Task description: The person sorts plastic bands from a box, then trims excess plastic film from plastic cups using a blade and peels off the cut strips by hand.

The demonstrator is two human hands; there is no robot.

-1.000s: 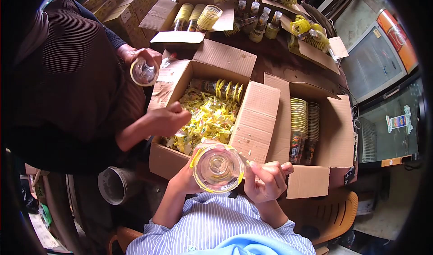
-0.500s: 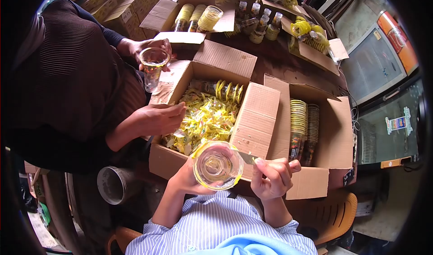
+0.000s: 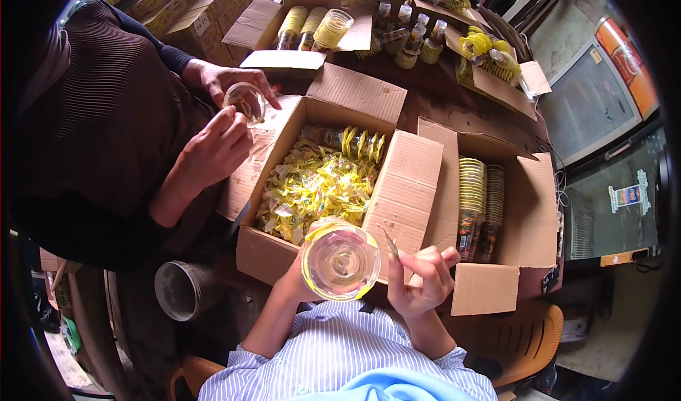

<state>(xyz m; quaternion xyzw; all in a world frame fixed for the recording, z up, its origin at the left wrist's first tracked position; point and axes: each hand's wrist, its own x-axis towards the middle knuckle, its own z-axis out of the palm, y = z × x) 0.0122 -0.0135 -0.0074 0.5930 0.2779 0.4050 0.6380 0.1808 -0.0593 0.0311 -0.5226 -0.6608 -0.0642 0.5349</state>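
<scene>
My left hand point(image 3: 292, 279) grips the clear cup point(image 3: 342, 265) by the near edge of the scrap-filled box point(image 3: 264, 257) — light, probably slick and easily dented, best cradled round its wall — while my right hand point(image 3: 420, 282) pinches a thin strip point(image 3: 391, 245).

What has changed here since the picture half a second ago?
The co-worker's nearer hand moved from the yellow scraps up to their clear cup. The person's right hand shifted slightly toward the yellow-rimmed cup, its thin piece now steeper. The left hand still holds that cup; the cardboard boxes stayed put.
</scene>
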